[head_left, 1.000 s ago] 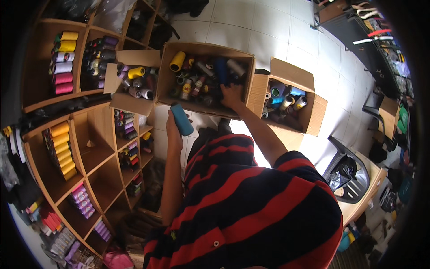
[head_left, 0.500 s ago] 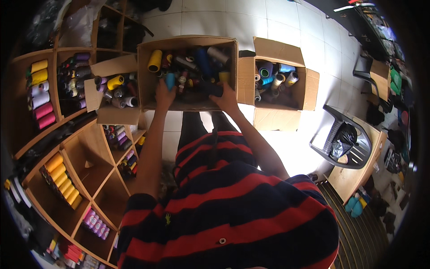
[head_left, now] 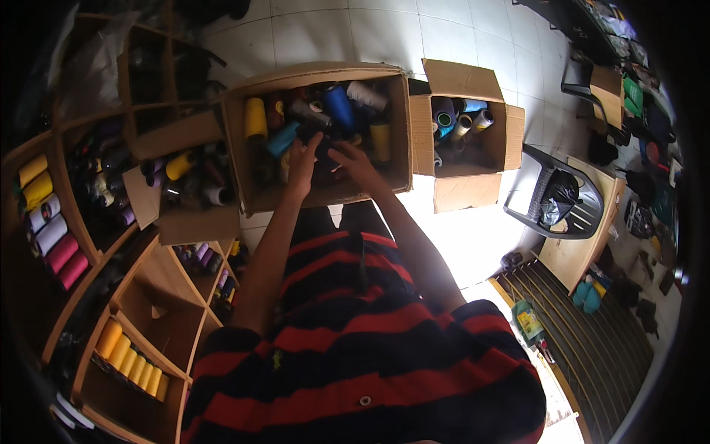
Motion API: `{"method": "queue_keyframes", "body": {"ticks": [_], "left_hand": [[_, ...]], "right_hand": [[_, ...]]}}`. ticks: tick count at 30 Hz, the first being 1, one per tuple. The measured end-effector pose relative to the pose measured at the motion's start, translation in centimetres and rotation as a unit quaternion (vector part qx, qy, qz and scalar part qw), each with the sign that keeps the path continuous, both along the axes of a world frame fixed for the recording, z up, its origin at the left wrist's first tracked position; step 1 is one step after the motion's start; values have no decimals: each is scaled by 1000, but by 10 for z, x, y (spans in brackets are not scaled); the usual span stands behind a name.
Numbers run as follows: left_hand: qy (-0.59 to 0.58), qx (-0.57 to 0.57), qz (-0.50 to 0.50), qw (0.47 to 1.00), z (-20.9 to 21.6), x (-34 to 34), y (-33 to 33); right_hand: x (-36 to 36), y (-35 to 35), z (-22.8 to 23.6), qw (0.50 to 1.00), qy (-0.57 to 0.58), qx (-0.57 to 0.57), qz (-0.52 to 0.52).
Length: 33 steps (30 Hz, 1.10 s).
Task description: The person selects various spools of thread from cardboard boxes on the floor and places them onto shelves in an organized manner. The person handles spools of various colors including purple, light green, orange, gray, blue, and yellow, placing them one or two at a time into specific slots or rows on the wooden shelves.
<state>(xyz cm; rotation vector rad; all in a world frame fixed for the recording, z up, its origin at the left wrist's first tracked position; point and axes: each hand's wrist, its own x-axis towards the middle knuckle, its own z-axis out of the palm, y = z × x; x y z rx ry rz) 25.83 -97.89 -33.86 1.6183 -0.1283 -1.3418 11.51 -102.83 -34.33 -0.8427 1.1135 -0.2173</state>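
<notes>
Head view, one picture.

Left hand [head_left: 302,164]: reaching into the large cardboard box [head_left: 399,129], fingers spread loosely over the thread cones, just beside a teal cone [head_left: 283,138]. Whether it grips anything cannot be told; the box interior is dark beneath the palm.

Right hand [head_left: 353,159]: also inside the same box, close beside the left hand but apart from it, fingers extended over the dark cones at the box's middle. Grip cannot be told.

Large cardboard box: open-topped, on the white tiled floor [head_left: 325,29] directly ahead of the person. Contents: yellow cone [head_left: 255,118] at the left wall, blue cone [head_left: 340,106] and white cone [head_left: 366,94] toward the far side, a second yellow cone [head_left: 380,140] at the right wall, dark cones between.

Smaller cardboard box [head_left: 473,189]: touching the large box's right side, flaps open, holding blue and pale spools [head_left: 455,122].

Third cardboard box [head_left: 196,226]: left of the large one, holding mixed cones, one yellow.

Wooden shelving [head_left: 148,296]: at the left, compartments with rows of yellow cones [head_left: 133,359], and pink and white cones [head_left: 52,240].

Black plastic chair [head_left: 555,200]: at the right, a dark bag on its seat.

Striped red-and-black shirt [head_left: 355,348]: the person's own, in the foreground.
</notes>
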Motion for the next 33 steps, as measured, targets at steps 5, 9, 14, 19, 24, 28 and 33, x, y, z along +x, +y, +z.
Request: {"method": "queue_keyframes", "body": {"ticks": [5,9,14,19,24,28,33], "left_hand": [[1,-10,-65,998,-54,28,5],[27,-19,-81,996,-49,40,4],[32,-33,-93,995,-35,41,4],[28,-60,-88,994,-44,39,7],[37,-39,-117,992,-36,40,3],[5,-46,-117,992,-49,34,9],[5,-45,-96,994,-39,33,8]], "right_hand": [[10,-14,-52,955,265,-131,-11],[14,-17,-84,876,403,-265,5],[31,-13,-85,865,420,-271,-50],[39,-31,-63,900,362,-173,-171],[28,-45,-69,906,367,-114,-176],[20,-42,-97,915,361,-114,-143],[15,-44,-109,929,330,-104,-128]]}}
